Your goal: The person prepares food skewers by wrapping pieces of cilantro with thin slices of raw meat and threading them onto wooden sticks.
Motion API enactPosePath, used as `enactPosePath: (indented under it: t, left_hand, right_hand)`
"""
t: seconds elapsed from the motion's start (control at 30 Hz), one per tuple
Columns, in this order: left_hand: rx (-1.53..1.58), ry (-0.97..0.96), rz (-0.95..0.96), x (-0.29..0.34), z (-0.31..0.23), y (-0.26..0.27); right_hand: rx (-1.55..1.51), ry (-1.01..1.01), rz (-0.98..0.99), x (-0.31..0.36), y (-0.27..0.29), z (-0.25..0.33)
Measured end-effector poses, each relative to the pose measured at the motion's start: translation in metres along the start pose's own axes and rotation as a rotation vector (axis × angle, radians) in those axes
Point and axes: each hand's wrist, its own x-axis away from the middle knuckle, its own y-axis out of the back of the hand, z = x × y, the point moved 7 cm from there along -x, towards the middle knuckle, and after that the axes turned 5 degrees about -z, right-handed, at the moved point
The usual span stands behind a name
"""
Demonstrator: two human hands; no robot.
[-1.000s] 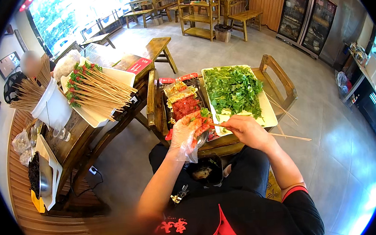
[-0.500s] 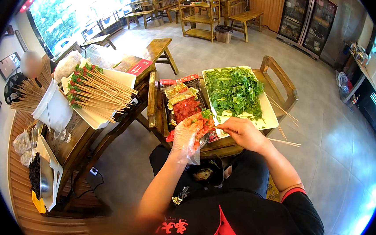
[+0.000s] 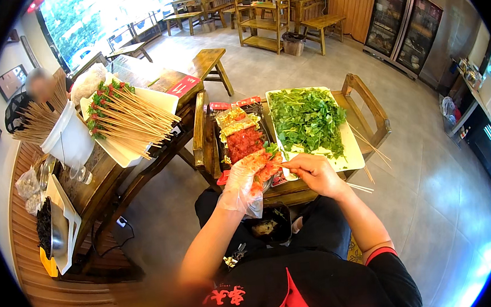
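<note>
My left hand (image 3: 248,173), in a clear plastic glove, is closed around a reddish slice of raw meat (image 3: 268,171) with a bit of green leaf (image 3: 271,148) at its upper edge. Pinched in the fingers of my right hand (image 3: 314,174), which is bare, a thin wooden skewer (image 3: 281,165) points left into the meat. Pale stick ends (image 3: 360,187) show beyond my right wrist. Just past my left hand lies a pile of red meat (image 3: 245,143) in a dark tray. Chopped green herbs (image 3: 306,120) heap on a white tray (image 3: 354,151) beside it.
Both trays rest on a wooden chair (image 3: 372,112). At left, a wooden table holds a white tray (image 3: 163,100) of finished skewers (image 3: 133,119), a white bucket (image 3: 71,141) of sticks and a metal bowl (image 3: 59,237). A dark bin (image 3: 268,224) stands between my legs. Another person sits far left.
The stick ends beyond my right wrist reach less far right than before. My right hand has shifted slightly left, and the meat sits a little differently in my left hand.
</note>
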Motion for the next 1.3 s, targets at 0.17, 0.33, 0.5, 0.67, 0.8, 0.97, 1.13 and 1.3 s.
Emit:
enactPosePath:
  t: [0.17, 0.33, 0.5, 0.67, 0.8, 0.97, 1.13, 1.3]
  left_hand:
    - [-0.091, -0.145, -0.078, 0.005, -0.006, -0.005]
    - [-0.258, -0.338, -0.129, 0.011, -0.013, -0.008]
    - [-0.46, -0.432, -0.184, 0.026, -0.02, -0.031]
    - [-0.538, -0.693, -0.124, 0.021, -0.021, -0.024]
    - [-1.053, -1.038, -0.259, 0.035, -0.031, -0.031]
    - [-1.26, -1.042, -0.284, 0.045, -0.031, -0.041]
    - [-1.326, -0.975, -0.248, 0.047, -0.027, -0.043]
    - [-1.368, -1.06, -0.187, 0.032, -0.034, -0.034]
  right_hand:
    - [0.018, -0.094, -0.01, 0.0, -0.003, -0.003]
    - [0.009, -0.196, -0.062, 0.001, -0.006, -0.003]
    - [0.029, -0.253, -0.113, 0.0, -0.005, 0.005]
    - [0.071, -0.264, -0.118, -0.001, -0.008, 0.01]
    - [0.081, -0.256, -0.129, 0.0, -0.008, 0.014]
    - [0.11, -0.173, -0.159, -0.001, -0.01, 0.019]
    - [0.171, -0.127, -0.173, 0.002, -0.015, 0.017]
    - [0.116, -0.282, -0.136, -0.001, -0.018, 0.001]
